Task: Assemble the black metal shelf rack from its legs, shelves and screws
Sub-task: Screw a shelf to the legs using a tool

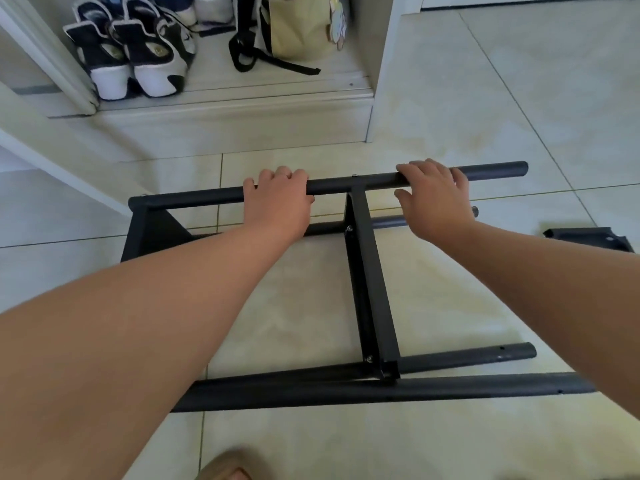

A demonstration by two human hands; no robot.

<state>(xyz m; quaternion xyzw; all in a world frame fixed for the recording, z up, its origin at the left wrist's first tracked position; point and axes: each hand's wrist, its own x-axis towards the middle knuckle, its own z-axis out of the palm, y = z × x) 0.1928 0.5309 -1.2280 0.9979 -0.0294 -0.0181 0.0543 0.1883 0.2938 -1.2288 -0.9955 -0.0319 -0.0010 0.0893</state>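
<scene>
Shelf rack (367, 271) lies sideways while left hand (278, 202) and right hand (434, 197) curl fingers round its far leg (332, 186).

Bare floor tile (536, 98) lies open across the upper right. Mid-frame the black rack bars the way: its far leg (346, 184) and near legs (381, 389) run crosswise, and a cross shelf (372, 289) splits the gap between them into two open bays. A loose black piece (588, 237) lies at the right edge. A cabinet (381, 81) with shoes (138, 57) and a bag (298, 29) closes the upper left.
</scene>
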